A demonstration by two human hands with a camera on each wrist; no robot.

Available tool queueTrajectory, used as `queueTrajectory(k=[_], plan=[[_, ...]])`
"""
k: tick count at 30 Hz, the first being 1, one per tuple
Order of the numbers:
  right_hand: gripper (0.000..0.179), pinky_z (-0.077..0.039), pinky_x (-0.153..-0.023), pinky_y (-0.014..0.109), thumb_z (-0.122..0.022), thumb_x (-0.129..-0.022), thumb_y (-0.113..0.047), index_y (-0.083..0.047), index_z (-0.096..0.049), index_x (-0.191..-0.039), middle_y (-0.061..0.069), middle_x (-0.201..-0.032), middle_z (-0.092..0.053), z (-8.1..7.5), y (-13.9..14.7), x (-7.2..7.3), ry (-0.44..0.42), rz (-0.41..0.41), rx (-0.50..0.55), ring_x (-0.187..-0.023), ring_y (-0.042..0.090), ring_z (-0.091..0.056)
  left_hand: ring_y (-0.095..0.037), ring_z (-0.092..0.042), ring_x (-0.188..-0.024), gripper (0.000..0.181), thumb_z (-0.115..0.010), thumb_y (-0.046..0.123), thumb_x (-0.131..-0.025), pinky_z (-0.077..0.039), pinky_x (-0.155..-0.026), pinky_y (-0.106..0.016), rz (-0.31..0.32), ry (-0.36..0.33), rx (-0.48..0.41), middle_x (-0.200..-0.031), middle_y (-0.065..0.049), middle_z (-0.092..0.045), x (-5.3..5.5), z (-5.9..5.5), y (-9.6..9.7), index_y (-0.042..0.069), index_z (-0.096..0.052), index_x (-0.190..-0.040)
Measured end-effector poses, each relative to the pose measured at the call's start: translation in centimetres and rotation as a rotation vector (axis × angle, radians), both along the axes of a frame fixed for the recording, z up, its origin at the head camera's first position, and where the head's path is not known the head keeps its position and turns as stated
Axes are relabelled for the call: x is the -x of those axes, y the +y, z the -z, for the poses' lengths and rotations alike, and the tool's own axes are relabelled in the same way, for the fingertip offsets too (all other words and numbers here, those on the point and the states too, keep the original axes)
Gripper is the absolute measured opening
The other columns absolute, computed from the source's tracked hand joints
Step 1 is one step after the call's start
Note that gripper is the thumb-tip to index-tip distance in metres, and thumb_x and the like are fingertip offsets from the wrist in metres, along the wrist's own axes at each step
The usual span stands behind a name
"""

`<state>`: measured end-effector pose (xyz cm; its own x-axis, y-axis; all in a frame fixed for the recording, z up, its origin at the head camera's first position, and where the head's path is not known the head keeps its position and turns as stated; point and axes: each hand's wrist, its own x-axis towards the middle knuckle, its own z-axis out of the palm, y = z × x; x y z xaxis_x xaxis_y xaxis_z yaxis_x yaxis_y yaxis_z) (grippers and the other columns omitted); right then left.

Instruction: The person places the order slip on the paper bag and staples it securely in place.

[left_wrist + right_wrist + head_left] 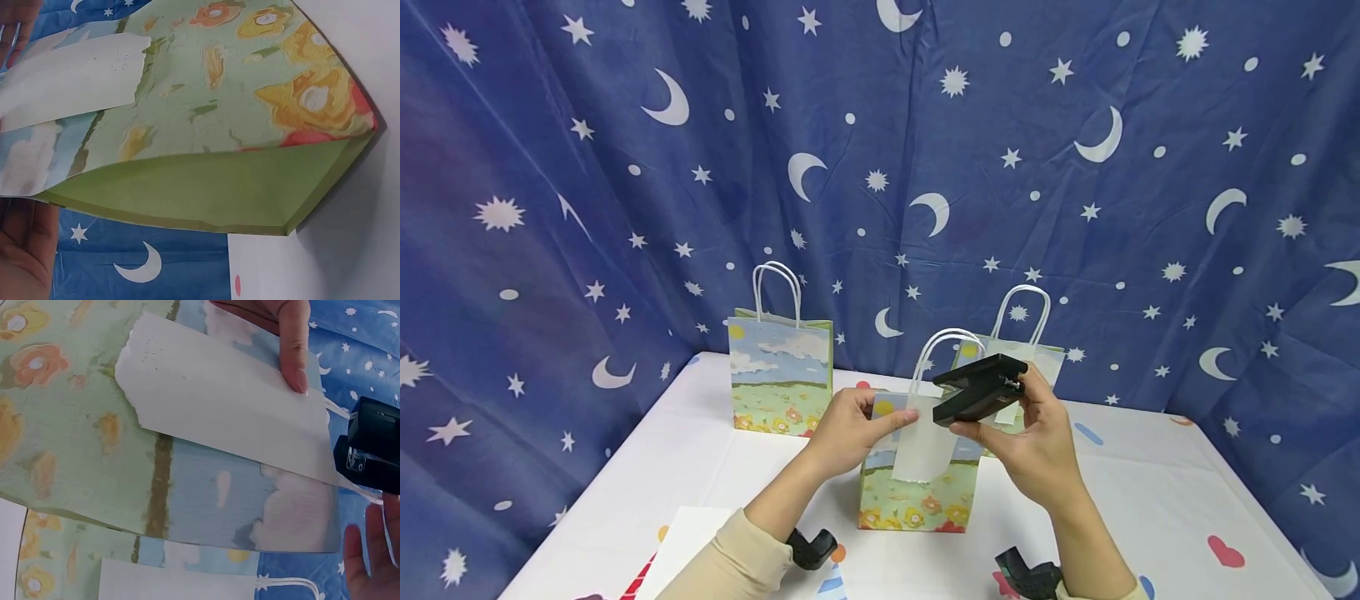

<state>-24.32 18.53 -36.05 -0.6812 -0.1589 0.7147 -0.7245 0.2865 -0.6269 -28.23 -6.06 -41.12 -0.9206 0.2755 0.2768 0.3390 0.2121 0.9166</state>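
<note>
A small paper gift bag (917, 504) with a painted meadow, flowers and sky stands upright on the table in front of me. A torn-edged strip of white paper (922, 450) lies against its front, reaching up to the top edge. My left hand (848, 429) pinches bag and strip at the upper left, its thumb pressing on the paper. In my right hand (1043, 446) is a black stapler (979, 388), held at the bag's top right edge by the white handle. The right wrist view shows the stapler (372, 447) just beyond the strip's upper end.
A matching bag (782, 379) stands at the back left. Another bag (1051, 367), with a white strip on it, is behind my right hand. A white sheet (688, 533) lies by my left forearm. The starry blue curtain (880, 208) hangs behind the table (1150, 500).
</note>
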Motion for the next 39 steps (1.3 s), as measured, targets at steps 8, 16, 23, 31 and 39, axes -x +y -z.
queueTrajectory(k=[8, 16, 23, 31, 39], plan=[[0.067, -0.038, -0.118, 0.034, -0.093, -0.070, 0.003, -0.011, -0.065, -0.129, 0.005, -0.140, -0.056, 0.5, -0.2, 0.3, -0.086, -0.001, -0.063, -0.133, 0.010, -0.050, -0.011, -0.033, -0.047, 0.055, -0.079, 0.039, -0.092, -0.025, -0.048, -0.024, 0.046, -0.005, 0.000, -0.050, 0.004, -0.034, -0.1, 0.1, 0.1, 0.007, -0.049, -0.060], [0.069, -0.048, -0.100, 0.059, -0.093, -0.074, -0.003, -0.018, -0.061, -0.134, -0.001, -0.121, -0.071, 0.9, -0.3, 0.4, -0.159, 0.006, -0.098, -0.115, 0.012, -0.069, -0.010, -0.033, -0.047, 0.052, -0.077, 0.041, -0.093, -0.025, -0.048, -0.023, 0.077, 0.015, -0.004, -0.050, 0.006, -0.034, -0.1, 0.3, 0.2, 0.006, -0.055, -0.063], [0.100, -0.045, -0.103, 0.066, -0.089, -0.077, 0.002, -0.021, -0.038, -0.159, 0.008, -0.123, -0.075, 1.1, -0.3, 0.5, -0.127, -0.026, -0.108, -0.120, 0.014, -0.068, -0.009, -0.032, -0.047, 0.051, -0.077, 0.039, -0.094, -0.025, -0.049, -0.023, 0.095, 0.029, -0.009, -0.050, 0.006, -0.034, -0.1, 0.3, 0.2, 0.004, -0.055, -0.064], [0.116, -0.041, -0.107, 0.071, -0.087, -0.079, 0.003, -0.024, -0.016, -0.167, 0.014, -0.132, -0.071, 1.0, -0.4, 0.3, -0.097, -0.047, -0.134, -0.125, 0.012, -0.066, -0.009, -0.031, -0.046, 0.052, -0.077, 0.036, -0.094, -0.025, -0.048, -0.024, 0.092, 0.024, -0.002, -0.050, 0.003, -0.035, -0.2, 0.3, 0.3, 0.002, -0.054, -0.064], [0.116, -0.051, -0.106, 0.040, -0.084, -0.082, 0.004, -0.024, -0.012, -0.168, 0.009, -0.123, -0.075, 1.0, -0.4, 0.3, -0.094, -0.003, -0.148, -0.116, 0.008, -0.070, -0.009, -0.031, -0.047, 0.050, -0.077, 0.040, -0.094, -0.025, -0.049, -0.022, 0.084, 0.044, 0.005, -0.051, 0.006, -0.034, -0.2, 0.3, 0.4, 0.008, -0.054, -0.063]])
